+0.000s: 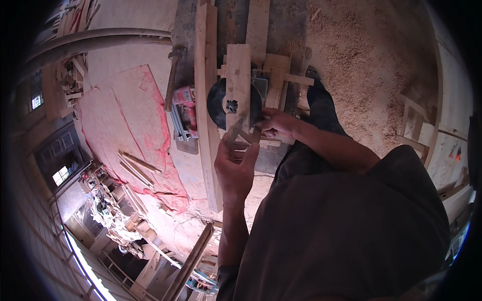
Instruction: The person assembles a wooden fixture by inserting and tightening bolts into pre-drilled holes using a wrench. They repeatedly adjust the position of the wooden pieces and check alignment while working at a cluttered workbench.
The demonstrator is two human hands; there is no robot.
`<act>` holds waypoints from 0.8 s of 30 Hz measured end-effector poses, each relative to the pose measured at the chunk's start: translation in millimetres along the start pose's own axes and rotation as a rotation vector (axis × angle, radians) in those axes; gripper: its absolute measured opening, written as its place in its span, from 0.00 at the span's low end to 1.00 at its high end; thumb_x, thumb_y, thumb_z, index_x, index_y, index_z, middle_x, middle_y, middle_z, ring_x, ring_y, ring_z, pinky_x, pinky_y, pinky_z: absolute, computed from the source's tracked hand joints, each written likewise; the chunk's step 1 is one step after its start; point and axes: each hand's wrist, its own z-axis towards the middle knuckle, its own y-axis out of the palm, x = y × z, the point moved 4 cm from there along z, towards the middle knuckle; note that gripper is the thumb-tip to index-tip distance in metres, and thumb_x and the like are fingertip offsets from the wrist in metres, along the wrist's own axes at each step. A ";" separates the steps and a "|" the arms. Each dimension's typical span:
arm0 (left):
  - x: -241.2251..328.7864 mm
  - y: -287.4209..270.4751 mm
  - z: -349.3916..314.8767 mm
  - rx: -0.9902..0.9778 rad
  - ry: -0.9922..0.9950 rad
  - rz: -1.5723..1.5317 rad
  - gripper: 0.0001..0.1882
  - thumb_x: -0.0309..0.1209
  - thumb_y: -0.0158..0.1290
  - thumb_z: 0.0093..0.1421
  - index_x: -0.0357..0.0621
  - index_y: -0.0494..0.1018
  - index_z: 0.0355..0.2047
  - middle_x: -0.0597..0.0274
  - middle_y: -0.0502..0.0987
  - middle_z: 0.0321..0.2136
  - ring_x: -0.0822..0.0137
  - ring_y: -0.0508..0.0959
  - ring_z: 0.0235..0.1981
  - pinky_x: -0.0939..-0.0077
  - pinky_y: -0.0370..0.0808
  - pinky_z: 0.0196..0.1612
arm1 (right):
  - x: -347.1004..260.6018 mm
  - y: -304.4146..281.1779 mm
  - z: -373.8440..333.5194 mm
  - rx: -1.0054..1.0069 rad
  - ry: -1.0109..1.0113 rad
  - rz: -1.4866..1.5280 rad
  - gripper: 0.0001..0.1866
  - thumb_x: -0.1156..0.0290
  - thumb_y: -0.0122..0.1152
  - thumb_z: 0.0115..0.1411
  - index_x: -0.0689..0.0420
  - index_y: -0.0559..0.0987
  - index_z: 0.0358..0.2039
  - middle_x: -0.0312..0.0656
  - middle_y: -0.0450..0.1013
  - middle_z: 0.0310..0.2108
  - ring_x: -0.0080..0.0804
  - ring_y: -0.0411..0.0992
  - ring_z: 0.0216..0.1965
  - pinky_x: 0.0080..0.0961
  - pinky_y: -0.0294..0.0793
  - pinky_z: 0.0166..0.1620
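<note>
My left hand (235, 173) is closed, thumb and fingers gripping a small angled piece of wood (245, 136) whose thin strips meet at a point. Just to the right, my right hand (278, 123) has its fingers bent inward close to that piece; what they hold, if anything, is hidden. Beyond both hands lies a light wooden board (238, 65) with a dark jagged hole. It rests across a black round disc (217, 105). Alongside on the left runs a long wooden beam (205, 100).
A hammer (173, 75) lies left of the beam, near a pink-red box (185, 98). More boards (275, 80) are stacked beyond my right hand. Red-edged sheeting (125, 120) with loose sticks covers floor at left. Wood shavings (366, 65) spread at right, beside a wooden frame (414, 120).
</note>
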 end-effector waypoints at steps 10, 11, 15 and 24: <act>8.2 -17.0 10.5 -0.077 0.067 0.221 0.29 0.20 0.58 0.53 0.25 0.69 0.56 0.64 0.77 0.30 0.79 0.75 0.28 0.84 0.73 0.31 | -11.5 14.0 -5.9 0.093 -0.057 -0.124 0.22 0.48 0.55 0.69 0.57 0.75 0.41 0.31 0.68 0.23 0.14 0.56 0.16 0.17 0.52 0.19; 11.8 -17.6 11.5 -0.110 0.061 0.237 0.29 0.20 0.58 0.54 0.24 0.68 0.57 0.63 0.77 0.30 0.79 0.75 0.27 0.84 0.74 0.30 | -11.4 13.0 -5.6 0.108 -0.067 -0.143 0.22 0.48 0.55 0.69 0.57 0.75 0.41 0.32 0.69 0.23 0.14 0.57 0.16 0.17 0.53 0.19; 12.6 -19.1 12.1 -0.184 -0.055 -0.050 0.31 0.18 0.57 0.55 0.23 0.65 0.60 0.61 0.77 0.28 0.75 0.77 0.23 0.82 0.76 0.24 | -13.9 -6.4 7.3 0.178 -0.051 -0.448 0.20 0.52 0.57 0.68 0.59 0.76 0.42 0.33 0.72 0.25 0.19 0.63 0.21 0.20 0.59 0.24; 5.7 -7.4 8.7 0.006 -0.042 -0.271 0.27 0.21 0.51 0.62 0.22 0.61 0.61 0.50 0.77 0.25 0.68 0.78 0.17 0.77 0.75 0.17 | -14.5 -1.6 9.0 0.022 -0.198 -0.168 0.27 0.88 0.63 0.54 0.58 0.77 0.55 0.39 0.76 0.50 0.30 0.72 0.52 0.33 0.72 0.56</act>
